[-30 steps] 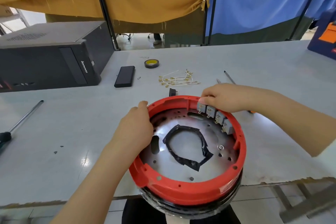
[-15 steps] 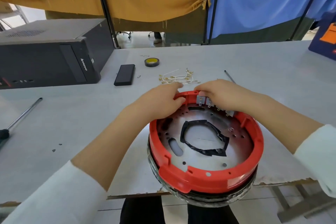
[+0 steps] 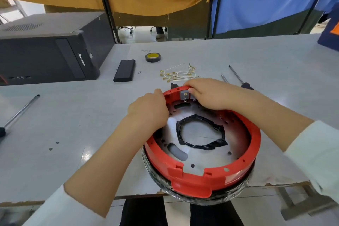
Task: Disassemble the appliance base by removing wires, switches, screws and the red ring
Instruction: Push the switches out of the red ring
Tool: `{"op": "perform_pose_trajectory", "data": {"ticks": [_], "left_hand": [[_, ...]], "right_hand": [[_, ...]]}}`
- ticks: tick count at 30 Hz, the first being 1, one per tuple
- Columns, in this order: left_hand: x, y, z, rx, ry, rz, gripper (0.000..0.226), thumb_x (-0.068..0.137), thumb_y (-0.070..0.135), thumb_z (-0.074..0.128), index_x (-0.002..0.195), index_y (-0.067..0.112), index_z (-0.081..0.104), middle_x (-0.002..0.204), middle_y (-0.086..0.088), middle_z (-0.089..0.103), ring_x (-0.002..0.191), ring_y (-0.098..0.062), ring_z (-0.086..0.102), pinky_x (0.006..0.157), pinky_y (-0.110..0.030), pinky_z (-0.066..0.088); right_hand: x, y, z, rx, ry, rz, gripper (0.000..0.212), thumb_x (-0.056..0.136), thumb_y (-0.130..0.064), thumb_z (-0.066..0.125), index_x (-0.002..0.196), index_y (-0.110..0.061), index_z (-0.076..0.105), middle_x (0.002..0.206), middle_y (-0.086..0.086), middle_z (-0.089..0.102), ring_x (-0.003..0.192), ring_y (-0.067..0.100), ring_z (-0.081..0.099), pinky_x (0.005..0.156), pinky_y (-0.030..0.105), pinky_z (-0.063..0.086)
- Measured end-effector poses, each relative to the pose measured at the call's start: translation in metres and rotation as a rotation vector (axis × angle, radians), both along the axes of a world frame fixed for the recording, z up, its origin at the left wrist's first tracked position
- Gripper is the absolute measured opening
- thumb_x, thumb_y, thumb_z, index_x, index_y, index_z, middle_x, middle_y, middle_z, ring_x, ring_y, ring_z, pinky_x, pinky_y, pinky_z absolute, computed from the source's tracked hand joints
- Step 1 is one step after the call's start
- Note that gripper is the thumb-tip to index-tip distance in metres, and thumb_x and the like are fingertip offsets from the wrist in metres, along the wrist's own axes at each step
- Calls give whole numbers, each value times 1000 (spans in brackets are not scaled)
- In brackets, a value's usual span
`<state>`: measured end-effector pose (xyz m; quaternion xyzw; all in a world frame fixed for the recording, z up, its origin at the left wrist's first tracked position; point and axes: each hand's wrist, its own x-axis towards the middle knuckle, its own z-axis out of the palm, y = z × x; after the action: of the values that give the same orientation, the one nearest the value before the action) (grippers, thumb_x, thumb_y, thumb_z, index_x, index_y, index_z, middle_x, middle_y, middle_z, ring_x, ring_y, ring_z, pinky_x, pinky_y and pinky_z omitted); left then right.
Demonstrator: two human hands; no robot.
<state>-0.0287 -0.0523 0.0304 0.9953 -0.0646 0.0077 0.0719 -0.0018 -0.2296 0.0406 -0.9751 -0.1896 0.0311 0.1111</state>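
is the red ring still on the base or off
On. The red ring sits seated around the metal plate, above the black rim.

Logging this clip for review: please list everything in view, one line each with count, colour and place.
red ring: 1, red, on appliance base at near table edge
switches: count unclear, grey, inside far rim
black tape loop: 1, black, on metal plate
loose wires: a bunch, white, beyond the base
tape roll: 1, black and yellow, far
flat case: 1, black
computer tower: 1, black, left
screwdrivers: 3; two right, one left
left hand: on left rim
right hand: over switches, grip unclear
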Motion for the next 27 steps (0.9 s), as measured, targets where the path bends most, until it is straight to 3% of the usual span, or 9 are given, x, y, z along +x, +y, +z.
{"op": "perform_pose_trajectory", "data": {"ticks": [2,4,7,11,15,18,27], "left_hand": [[12,-4,5,-63,35,-114,31,95,21,40,124,11,41,120,-14,54,105,-34,54,82,-39,44],[22,-12,4,-116,5,-241,38,95,25,40,131,15,41,124,-12,56,109,-33,54,84,-36,42],[30,-20,-4,10,-138,-292,34,94,28,38,124,13,43,124,-9,55,107,-33,56,75,-35,37],[38,-16,-6,77,-141,-341,23,96,26,37,112,10,43,119,-13,56,104,-35,56,74,-37,36],[41,-25,-1,200,-101,-286,25,94,20,40,116,9,42,120,-14,57,104,-34,56,71,-35,34],[37,-31,-4,309,-206,-283,32,91,14,41,121,6,40,123,-12,54,106,-31,57,68,-34,32],[38,-25,-9,216,-286,-341,25,91,15,38,115,8,41,120,-12,54,100,-35,57,64,-35,28]], "right_hand": [[2,4,-3,8,-57,9,31,102,-28,32,125,-20,52,120,4,60,109,25,54,94,42,43],[2,4,-9,-4,-176,6,32,97,-33,34,122,-24,51,120,1,61,108,24,56,88,42,46],[2,1,-18,-27,-299,23,32,94,-33,35,121,-26,49,121,-3,58,109,22,55,79,38,46],[4,-1,-22,-53,-344,36,32,98,-35,31,124,-23,46,124,-1,55,112,22,52,81,38,43],[7,3,-23,-171,-371,61,31,100,-32,30,123,-15,42,122,7,53,110,30,53,79,39,41],[13,4,-17,-258,-349,91,29,101,-30,29,119,-11,42,122,10,52,106,31,55,72,36,35],[7,-1,-25,-226,-463,52,30,99,-31,32,123,-16,43,121,5,55,98,32,58,66,36,33]]}}
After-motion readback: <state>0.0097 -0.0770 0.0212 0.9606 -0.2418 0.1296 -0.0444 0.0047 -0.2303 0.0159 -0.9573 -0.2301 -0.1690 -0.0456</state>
